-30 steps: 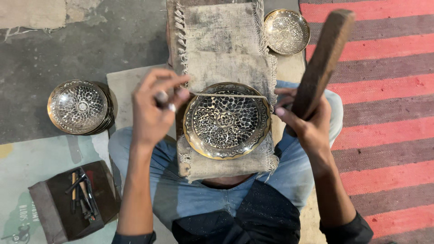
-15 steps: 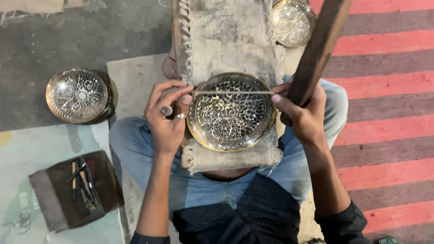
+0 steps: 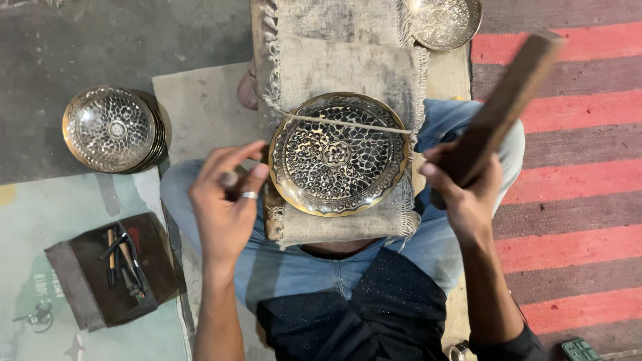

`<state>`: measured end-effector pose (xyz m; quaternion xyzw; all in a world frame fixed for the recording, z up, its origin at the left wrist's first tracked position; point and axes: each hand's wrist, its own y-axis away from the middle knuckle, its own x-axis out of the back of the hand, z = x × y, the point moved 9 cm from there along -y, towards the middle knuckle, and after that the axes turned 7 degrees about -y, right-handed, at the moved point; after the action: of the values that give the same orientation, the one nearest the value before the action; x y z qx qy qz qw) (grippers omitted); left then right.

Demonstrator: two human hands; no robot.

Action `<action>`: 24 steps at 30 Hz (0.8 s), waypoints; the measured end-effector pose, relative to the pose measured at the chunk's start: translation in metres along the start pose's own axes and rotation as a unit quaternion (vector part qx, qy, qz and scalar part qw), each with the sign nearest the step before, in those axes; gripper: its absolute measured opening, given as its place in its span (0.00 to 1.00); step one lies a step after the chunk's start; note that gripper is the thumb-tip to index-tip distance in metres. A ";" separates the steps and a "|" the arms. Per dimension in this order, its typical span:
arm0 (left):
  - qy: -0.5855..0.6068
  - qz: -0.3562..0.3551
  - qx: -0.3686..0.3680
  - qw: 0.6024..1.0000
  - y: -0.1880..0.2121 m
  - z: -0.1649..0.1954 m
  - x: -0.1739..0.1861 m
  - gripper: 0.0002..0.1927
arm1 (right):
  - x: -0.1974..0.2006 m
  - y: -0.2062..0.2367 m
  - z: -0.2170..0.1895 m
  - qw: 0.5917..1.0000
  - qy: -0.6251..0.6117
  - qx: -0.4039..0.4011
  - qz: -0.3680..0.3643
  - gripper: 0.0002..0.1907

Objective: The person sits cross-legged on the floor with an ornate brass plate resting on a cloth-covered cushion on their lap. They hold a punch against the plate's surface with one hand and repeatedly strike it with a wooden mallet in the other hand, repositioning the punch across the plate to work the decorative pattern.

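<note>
Head view. One engraved brass plate [image 3: 339, 154], laid on burlap-covered block [image 3: 348, 100], centre. One wooden mallet [image 3: 503, 110] grasped by right hand [image 3: 465, 200]; one small punch [image 3: 229, 179] pinched in left hand [image 3: 226, 204] fingers. One plate stack [image 3: 114, 129], left. One tool pouch [image 3: 114, 271], near left. One bowl [image 3: 445, 22], far right.

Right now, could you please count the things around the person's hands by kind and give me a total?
Engraved brass plates in plain sight: 3 (one on the burlap pad, the top of a stack at left, one at the top edge)
Wooden mallet in the right hand: 1
Tool pouch: 1
Total: 5
</note>
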<state>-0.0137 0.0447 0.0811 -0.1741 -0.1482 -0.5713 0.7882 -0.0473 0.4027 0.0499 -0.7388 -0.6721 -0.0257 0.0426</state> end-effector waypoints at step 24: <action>0.046 -0.077 -0.189 0.978 -0.018 0.022 -0.014 0.15 | -0.029 -0.019 -0.015 0.991 -0.125 0.047 -0.025 0.21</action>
<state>-0.0360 0.0614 0.0968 -0.2817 -0.0143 -0.6557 0.7003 -0.0690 0.3741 0.0631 -0.7161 -0.6911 0.0972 -0.0080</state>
